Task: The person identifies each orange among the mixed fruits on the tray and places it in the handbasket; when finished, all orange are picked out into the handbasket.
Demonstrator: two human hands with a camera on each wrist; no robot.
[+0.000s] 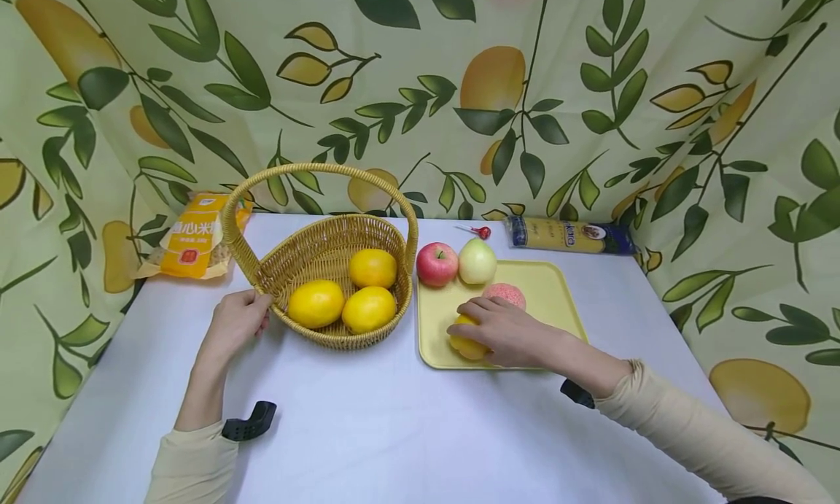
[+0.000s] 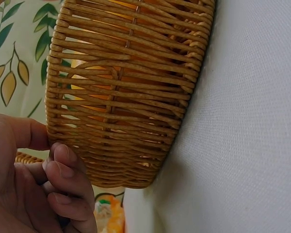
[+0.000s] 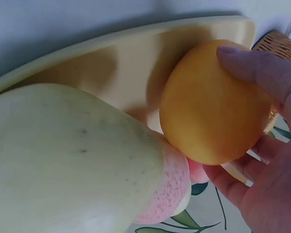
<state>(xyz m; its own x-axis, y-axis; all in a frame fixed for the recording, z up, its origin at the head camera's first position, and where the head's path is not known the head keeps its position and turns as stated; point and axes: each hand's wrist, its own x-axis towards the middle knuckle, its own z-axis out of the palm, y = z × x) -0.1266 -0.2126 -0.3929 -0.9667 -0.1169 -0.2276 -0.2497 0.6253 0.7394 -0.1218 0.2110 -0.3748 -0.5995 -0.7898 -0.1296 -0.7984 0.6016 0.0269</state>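
My left hand (image 1: 234, 323) pinches the rim of a woven wicker basket (image 1: 348, 340) at its left front, thumb and fingertips on the edge (image 2: 51, 131). Inside the basket lie several smooth yellow fruits (image 1: 316, 304). Over the pale yellow tray (image 1: 436, 354), my right hand (image 1: 502, 331) grips another smooth, oval yellow fruit (image 3: 211, 104), thumb on one side and fingers on the other. Behind that hand is a pink speckled round fruit (image 1: 505, 294). A large pale green fruit (image 3: 72, 155) fills the right wrist view's lower left; the right arm hides it in the head view.
A red apple (image 1: 437, 264) and a pale green round fruit (image 1: 477, 261) sit at the tray's back left. Behind are a red-headed small item (image 1: 483, 233) and a pasta packet (image 1: 571, 235). An orange snack bag (image 1: 195, 235) stands left of the basket, whose tall handle (image 1: 321, 168) arches upward.
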